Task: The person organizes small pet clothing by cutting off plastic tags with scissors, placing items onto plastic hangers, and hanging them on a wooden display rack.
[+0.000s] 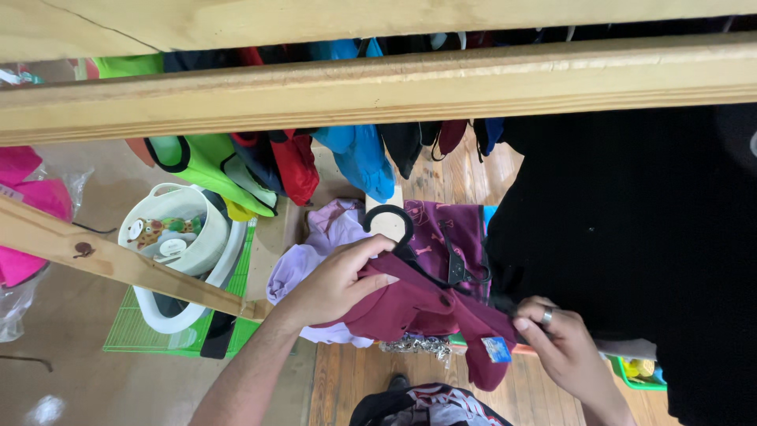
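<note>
My left hand (335,282) grips the upper part of a maroon garment (430,308) that hangs on a black plastic hanger (441,256). My right hand (564,343), with a ring on one finger, holds the garment's lower right edge, just beside a small blue tag (497,349). Behind it lie a purple patterned garment (441,229) and a pale lilac one (315,244).
A wooden rail (378,87) crosses the top, with green, red, blue and black clothes hanging below it. A large black garment (631,229) fills the right. A white tub with a toy (169,229) sits on a green wire rack (158,335) at left. Pink items lie at far left.
</note>
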